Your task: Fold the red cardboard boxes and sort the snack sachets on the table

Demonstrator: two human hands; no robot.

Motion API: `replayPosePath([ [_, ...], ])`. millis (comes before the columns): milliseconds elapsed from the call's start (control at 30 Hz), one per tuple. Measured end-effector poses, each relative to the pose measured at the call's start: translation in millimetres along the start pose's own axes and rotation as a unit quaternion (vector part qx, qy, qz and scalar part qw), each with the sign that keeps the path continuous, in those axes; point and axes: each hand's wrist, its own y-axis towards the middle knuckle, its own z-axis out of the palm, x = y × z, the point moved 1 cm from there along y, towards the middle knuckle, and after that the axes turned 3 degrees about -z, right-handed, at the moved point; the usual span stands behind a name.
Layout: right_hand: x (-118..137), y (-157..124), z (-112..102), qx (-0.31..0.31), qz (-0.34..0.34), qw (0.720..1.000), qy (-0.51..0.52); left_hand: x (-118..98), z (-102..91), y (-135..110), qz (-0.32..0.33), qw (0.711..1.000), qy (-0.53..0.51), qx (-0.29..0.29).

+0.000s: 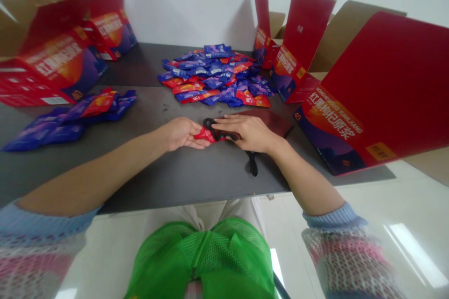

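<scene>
My left hand (183, 134) is closed, pinching a small red sachet (206, 135) between thumb and fingers. Over a black item with a round end (209, 123) lies my right hand (247, 131), its fingers bent around it. That black item touches the sachet; its exact kind I cannot make out. Beneath and behind my right hand is a flat dark maroon piece (271, 120), partly covered. A short black strap (253, 164) hangs toward the table's front edge. Beyond my hands rises a pile of blue and red sachets (217, 74).
Several blue sachets with a red one on top (66, 119) lie at the left. Open red cartons stand at the left (52, 67), the back left (110, 32) and the right (336, 117). The grey table (168, 177) ends just before my lap.
</scene>
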Motion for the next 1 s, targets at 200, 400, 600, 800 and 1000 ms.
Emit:
replayPosePath([
  [200,3.5,-1.5,-4.0,0.027,-0.049,0.998,0.03,-0.7,-4.6,2.1,-0.001,0.999,-0.006,0.046],
  [400,-6.0,-9.1,-20.3,0.038,0.012,0.999,-0.03,-3.2,-7.5,5.8,-0.015,0.999,0.017,0.043],
  [600,-27.9,-26.9,-37.3,-0.042,0.17,0.977,-0.12,-0.7,-8.8,8.7,0.006,0.995,0.035,0.09],
  [800,-20.8,-24.2,-30.9,-0.226,0.125,0.965,-0.049,-0.8,-16.3,15.3,0.02,0.985,0.043,0.169],
  [1000,0.2,3.9,11.2,-0.088,-0.066,0.994,0.005,1.0,-15.6,18.6,0.045,0.978,0.044,0.197],
])
